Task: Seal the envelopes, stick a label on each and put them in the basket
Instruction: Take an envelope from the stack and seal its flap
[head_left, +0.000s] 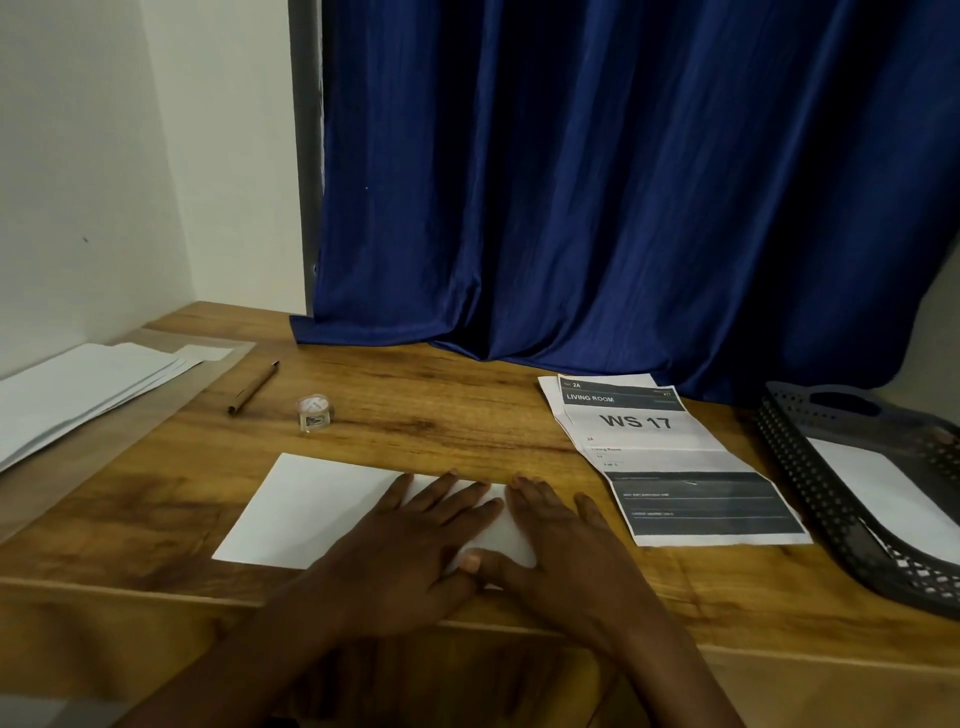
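Note:
A white envelope (306, 512) lies flat near the front edge of the wooden table (441, 415). My left hand (410, 540) and my right hand (561, 540) both rest flat on its right half, fingers spread, thumbs touching. A stack of white envelopes (78, 389) lies at the far left. A dark perforated basket (810, 467) stands at the right with a white envelope (893, 493) inside. A small clear dispenser with a roll (314, 412) stands behind the envelope.
A brown pen (253, 388) lies left of the dispenser. A printed sheet reading "WS 17" (670, 462) lies between my hands and the basket. A blue curtain (623, 208) hangs behind the table; a white wall is at the left.

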